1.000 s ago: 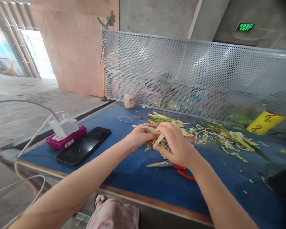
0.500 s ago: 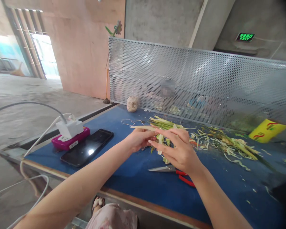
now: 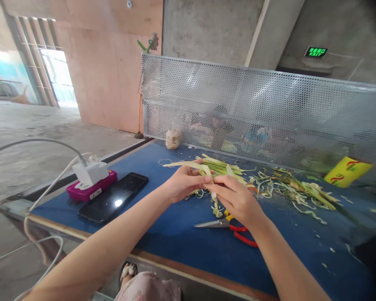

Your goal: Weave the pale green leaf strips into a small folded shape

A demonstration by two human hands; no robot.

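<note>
A long pale plant stalk (image 3: 181, 164) lies across my left hand (image 3: 185, 182), whose fingers are closed around it, with its tip pointing left. Close beside it, my right hand (image 3: 235, 193) pinches at the stalk's right end, where light-coloured peeled strips stick up. The exact grip there is partly hidden by the fingers. Just below my right hand, scissors (image 3: 213, 224) with red handles lie on the blue tabletop (image 3: 175, 234), blades to the left. Behind my hands is a bunch of green stalks (image 3: 221, 163). Curled peelings lie under and near the hands.
To the left are a black phone (image 3: 113, 198) and a magenta power strip (image 3: 92, 188) with a white charger (image 3: 90, 172) and cables. A heap of shreds (image 3: 297, 188), a yellow packet (image 3: 347, 171) and a whitish lump (image 3: 172, 139) lie near the perforated metal screen (image 3: 263, 104). A person is behind it.
My right hand has come down and its fingers have drawn together against my left fingertips. The stalk has shifted slightly left. The view has moved a little.
</note>
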